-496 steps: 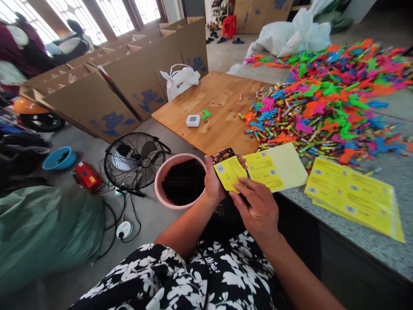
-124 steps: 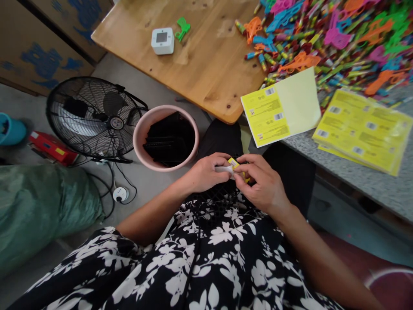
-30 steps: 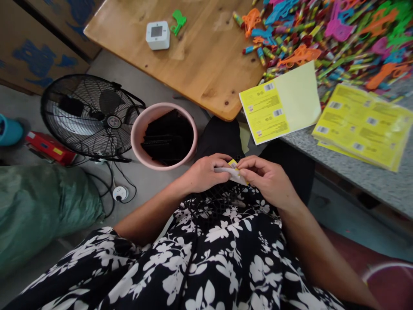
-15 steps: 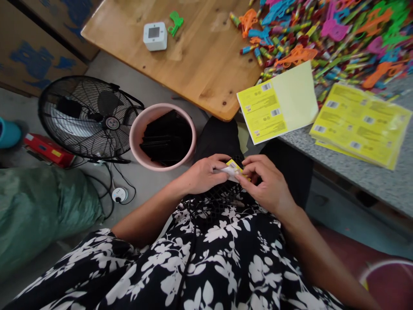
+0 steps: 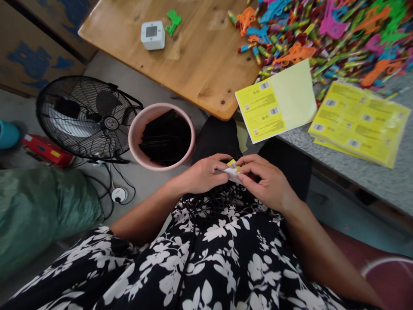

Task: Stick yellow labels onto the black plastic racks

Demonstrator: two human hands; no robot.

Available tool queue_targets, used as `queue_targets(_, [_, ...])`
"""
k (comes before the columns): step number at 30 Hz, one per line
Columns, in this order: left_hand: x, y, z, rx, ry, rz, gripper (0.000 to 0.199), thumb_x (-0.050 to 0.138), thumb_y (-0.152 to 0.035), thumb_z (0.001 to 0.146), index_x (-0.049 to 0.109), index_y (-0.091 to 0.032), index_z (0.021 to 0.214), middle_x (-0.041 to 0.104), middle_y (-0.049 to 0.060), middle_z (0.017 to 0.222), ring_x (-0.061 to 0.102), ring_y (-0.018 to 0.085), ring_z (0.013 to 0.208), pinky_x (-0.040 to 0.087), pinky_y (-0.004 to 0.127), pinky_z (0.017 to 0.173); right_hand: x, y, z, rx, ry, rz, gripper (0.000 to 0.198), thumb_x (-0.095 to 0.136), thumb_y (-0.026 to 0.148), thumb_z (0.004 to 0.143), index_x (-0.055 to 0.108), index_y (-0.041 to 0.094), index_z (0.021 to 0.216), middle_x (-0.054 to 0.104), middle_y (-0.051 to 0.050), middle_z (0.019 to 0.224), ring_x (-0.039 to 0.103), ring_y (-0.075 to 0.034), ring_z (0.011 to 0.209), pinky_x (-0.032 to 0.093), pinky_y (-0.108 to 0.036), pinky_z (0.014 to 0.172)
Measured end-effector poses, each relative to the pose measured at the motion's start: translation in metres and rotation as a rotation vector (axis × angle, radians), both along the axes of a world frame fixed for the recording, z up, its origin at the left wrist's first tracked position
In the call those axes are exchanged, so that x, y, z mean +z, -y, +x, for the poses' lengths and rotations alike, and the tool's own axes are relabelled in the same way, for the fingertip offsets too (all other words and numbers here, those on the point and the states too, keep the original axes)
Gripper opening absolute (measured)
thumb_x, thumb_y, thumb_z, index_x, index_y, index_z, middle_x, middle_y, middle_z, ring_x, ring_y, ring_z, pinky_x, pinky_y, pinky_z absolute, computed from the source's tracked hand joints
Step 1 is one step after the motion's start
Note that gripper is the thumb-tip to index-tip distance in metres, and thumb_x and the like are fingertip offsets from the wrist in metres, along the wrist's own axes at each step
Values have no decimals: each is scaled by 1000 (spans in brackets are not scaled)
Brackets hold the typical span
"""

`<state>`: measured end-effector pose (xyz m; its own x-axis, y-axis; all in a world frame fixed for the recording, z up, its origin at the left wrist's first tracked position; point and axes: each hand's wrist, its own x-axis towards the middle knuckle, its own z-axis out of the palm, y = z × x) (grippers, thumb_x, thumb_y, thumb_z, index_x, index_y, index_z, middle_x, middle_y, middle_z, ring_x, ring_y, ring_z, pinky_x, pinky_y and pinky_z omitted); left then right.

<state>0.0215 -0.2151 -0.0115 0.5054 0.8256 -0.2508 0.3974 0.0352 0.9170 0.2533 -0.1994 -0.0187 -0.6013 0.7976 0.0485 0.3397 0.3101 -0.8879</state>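
Note:
Over my lap, my left hand [image 5: 206,174] pinches a small yellow-and-white label [image 5: 232,171] between thumb and fingers. From the other side, my right hand [image 5: 263,177] has its thumb and fingertips closed on the same label. Its white face and a yellow edge with dark print show between the hands; the rest is hidden by fingers. Black mesh-like material [image 5: 214,200] lies just below the hands, against the floral clothing. To the right, a half-peeled sheet of yellow labels [image 5: 263,110] overhangs the grey counter, beside a stack of similar sheets [image 5: 361,120].
A pink bucket [image 5: 135,153] holding black items stands left of my knees, near a floor fan [image 5: 87,116]. On the wooden table [image 5: 193,56] are a white device [image 5: 153,36] and a green toy gun [image 5: 173,21]. Colourful toy guns and tubes [image 5: 306,43] are heaped at upper right.
My right fingers have shifted slightly on the label, and less of its yellow part shows. The left hand keeps its grip. The whole view has moved a little.

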Motion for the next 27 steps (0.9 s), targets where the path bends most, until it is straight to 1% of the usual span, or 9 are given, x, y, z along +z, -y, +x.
queue_targets(5, [3, -1, 0, -52, 12, -8, 24, 57, -13, 91, 79, -21, 98, 67, 8, 138, 61, 22, 131, 45, 35, 112, 6, -10, 3, 102, 21, -97, 9, 62, 20, 94, 70, 22, 92, 68, -6, 118, 66, -17, 93, 51, -25, 65])
queue_targets(10, [4, -2, 0, -69, 10, -13, 22, 57, -12, 89, 78, -19, 91, 67, 8, 136, 61, 23, 132, 47, 34, 110, 9, -17, 3, 115, 53, -146, 8, 66, 24, 92, 69, 22, 85, 70, -5, 114, 65, -14, 80, 49, -25, 59])
queue_targets(14, [5, -2, -1, -72, 1, -12, 24, 57, -11, 89, 78, -21, 94, 67, 8, 137, 61, 22, 132, 46, 34, 110, 9, -17, 3, 124, 49, -174, 10, 67, 27, 92, 68, 22, 83, 71, -6, 113, 65, -15, 79, 50, -26, 59])
queue_targets(17, [7, -2, -1, -83, -11, -13, 23, 58, -12, 88, 79, -19, 95, 66, 9, 139, 62, 23, 130, 46, 35, 110, 9, -17, 4, 82, -3, -216, 12, 67, 27, 92, 66, 22, 81, 71, -6, 112, 67, -17, 84, 51, -27, 62])
queue_targets(20, [7, -3, -1, -93, -17, -8, 23, 59, -11, 88, 79, -20, 95, 68, 9, 137, 60, 24, 134, 44, 34, 112, 11, -18, 8, 20, -53, -263, 15, 67, 30, 92, 64, 23, 80, 71, -6, 109, 68, -18, 86, 54, -28, 65])
queue_targets(22, [7, -4, -1, -89, -18, -15, 22, 59, -12, 88, 78, -19, 96, 68, 9, 136, 59, 23, 134, 44, 33, 112, 11, -19, 10, 23, -54, -284, 15, 67, 32, 93, 65, 23, 82, 71, -6, 109, 68, -19, 86, 54, -29, 66])
queue_targets(24, [7, -4, -2, -89, -19, -34, 20, 58, -14, 90, 77, -18, 95, 66, 9, 138, 62, 22, 130, 45, 32, 111, 10, -19, 11, 32, -48, -295, 10, 67, 32, 94, 67, 24, 88, 71, -5, 109, 67, -18, 85, 54, -28, 65])
queue_targets(26, [7, -5, -2, -90, -22, -51, 19, 58, -15, 90, 76, -17, 93, 65, 10, 140, 65, 22, 126, 46, 32, 110, 9, -17, 11, 43, -30, -274, 7, 69, 32, 93, 69, 25, 95, 71, -5, 110, 65, -16, 79, 54, -28, 63])
queue_targets(27, [7, -5, -2, -88, -25, -55, 18, 59, -15, 90, 76, -17, 93, 65, 10, 141, 65, 22, 125, 47, 32, 109, 9, -16, 10, 55, -11, -247, 9, 69, 32, 93, 70, 25, 99, 71, -5, 110, 64, -15, 77, 53, -28, 62])
